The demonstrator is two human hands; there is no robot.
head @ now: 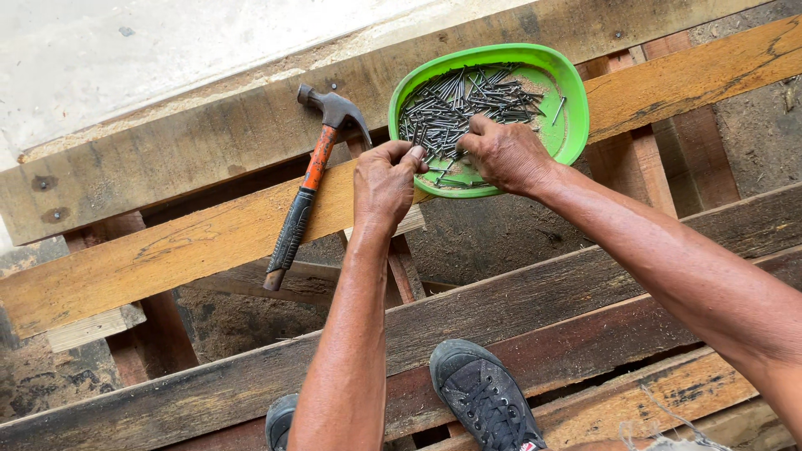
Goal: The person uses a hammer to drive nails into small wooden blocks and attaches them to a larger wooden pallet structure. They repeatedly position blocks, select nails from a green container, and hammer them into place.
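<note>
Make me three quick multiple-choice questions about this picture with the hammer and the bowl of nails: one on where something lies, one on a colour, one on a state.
1. Where does the hammer lie?
A. left of the bowl
B. inside the bowl
C. under the shoe

2. What colour is the bowl?
A. red
B. green
C. white

3. What is the right hand doing?
A. gripping the hammer
B. resting flat on a plank
C. reaching into the nails

Answers: 1 A, it rests across the planks beside the bowl; 2 B, the rim is bright green; 3 C, its fingers are down among the nails.

Green bowl (568, 92) (full of nails (451, 104))
</note>
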